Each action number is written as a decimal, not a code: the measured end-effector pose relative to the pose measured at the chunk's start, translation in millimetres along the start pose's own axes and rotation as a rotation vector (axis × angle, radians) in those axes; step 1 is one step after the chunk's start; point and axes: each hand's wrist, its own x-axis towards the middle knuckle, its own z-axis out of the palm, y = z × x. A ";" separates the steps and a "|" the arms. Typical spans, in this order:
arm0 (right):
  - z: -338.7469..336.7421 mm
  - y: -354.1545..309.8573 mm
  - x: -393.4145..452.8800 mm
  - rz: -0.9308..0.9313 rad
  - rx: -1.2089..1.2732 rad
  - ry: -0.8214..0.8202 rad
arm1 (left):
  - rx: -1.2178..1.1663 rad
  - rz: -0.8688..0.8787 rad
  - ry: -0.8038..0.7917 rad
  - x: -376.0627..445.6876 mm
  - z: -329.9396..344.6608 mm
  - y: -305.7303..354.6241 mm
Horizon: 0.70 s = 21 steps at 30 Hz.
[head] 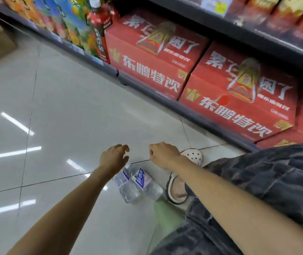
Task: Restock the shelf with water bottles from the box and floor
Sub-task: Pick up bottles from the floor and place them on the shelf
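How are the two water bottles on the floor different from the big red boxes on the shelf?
The water bottles are see-through, but the red boxes are solid red card with white writing. The water bottles lie on their sides on the tiled floor, while the red boxes sit flat on the bottom shelf. The water bottles look far smaller than the red boxes. Both stand side by side.
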 end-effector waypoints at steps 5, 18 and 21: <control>35.0 -14.2 10.8 -0.015 -0.024 -0.120 | -0.168 -0.179 -0.028 -28.1 48.9 -20.6; 95.0 -36.2 48.7 -0.005 -0.088 -0.290 | -0.658 -0.608 0.064 -34.9 115.6 -36.9; 105.7 -35.0 58.5 0.034 -0.053 -0.306 | -0.722 -0.677 0.068 -27.1 123.3 -41.3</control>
